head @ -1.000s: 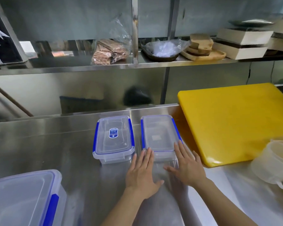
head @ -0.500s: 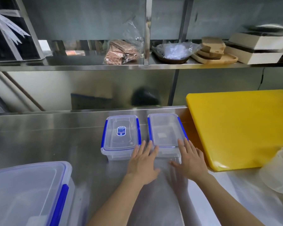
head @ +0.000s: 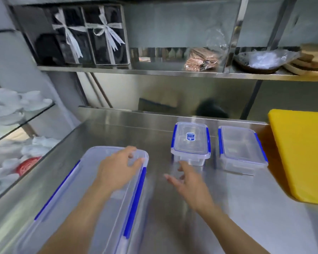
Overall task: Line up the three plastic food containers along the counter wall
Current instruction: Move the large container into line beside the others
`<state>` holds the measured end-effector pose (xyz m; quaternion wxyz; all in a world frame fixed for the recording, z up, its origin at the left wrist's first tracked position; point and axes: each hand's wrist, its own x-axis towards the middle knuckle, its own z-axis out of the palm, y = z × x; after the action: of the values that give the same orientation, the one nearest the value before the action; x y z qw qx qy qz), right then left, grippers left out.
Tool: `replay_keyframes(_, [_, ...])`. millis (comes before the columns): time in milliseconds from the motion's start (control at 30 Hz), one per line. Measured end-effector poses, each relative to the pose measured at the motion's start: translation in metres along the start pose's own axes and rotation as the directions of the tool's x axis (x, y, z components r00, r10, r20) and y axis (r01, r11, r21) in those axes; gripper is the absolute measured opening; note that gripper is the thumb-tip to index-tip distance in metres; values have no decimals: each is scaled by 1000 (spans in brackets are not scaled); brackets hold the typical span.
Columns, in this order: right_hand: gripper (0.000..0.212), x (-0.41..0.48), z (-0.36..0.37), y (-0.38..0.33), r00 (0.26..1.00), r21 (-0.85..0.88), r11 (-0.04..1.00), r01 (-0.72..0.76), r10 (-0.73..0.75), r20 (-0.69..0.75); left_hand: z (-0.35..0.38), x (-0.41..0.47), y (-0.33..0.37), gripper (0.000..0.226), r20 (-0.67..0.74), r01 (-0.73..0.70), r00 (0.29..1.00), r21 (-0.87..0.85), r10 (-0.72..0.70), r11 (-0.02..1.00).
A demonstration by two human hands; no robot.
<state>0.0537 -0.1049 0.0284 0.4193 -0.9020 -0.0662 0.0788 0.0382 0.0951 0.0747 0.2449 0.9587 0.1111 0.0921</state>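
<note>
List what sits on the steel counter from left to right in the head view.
Large clear container under the left hand → labelled small container → unlabelled small container → yellow cutting board.

Three clear plastic containers with blue clips sit on the table: one large [head: 92,189] at 8 o'clock, two small ones [head: 191,142] [head: 241,147] at 2 o'clock. One yellow cutting board [head: 301,153] lies at 3 o'clock. Two hands [head: 116,169] [head: 189,184] show. Two ribboned black boxes [head: 70,33] [head: 106,33] stand on the shelf at 11 o'clock.
</note>
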Motion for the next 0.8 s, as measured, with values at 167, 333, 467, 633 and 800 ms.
replay_keyframes(167, [73,-24,50,-41,966,179,980,93,-132,220,-32,-32,-73,81,-74,162,985,111,-155,980])
replay_keyframes(333, [86,-44,82,-59,927,308,947,91,-194,321,-34,-71,-125,95,48,396,909,208,-413,894])
replay_keyframes(467, [98,-55,95,-58,929,158,984,77,-128,346,-42,-83,-140,92,125,489,866,-2,-485,872])
replay_keyframes(633, [126,-71,100,-62,949,-174,963,205,-151,278,-49,-85,-147,68,67,495,869,-152,-491,856])
replay_keyframes(800, [129,-67,101,-61,944,-228,950,216,-143,296,-43,-82,-144,46,43,462,886,-142,-461,875])
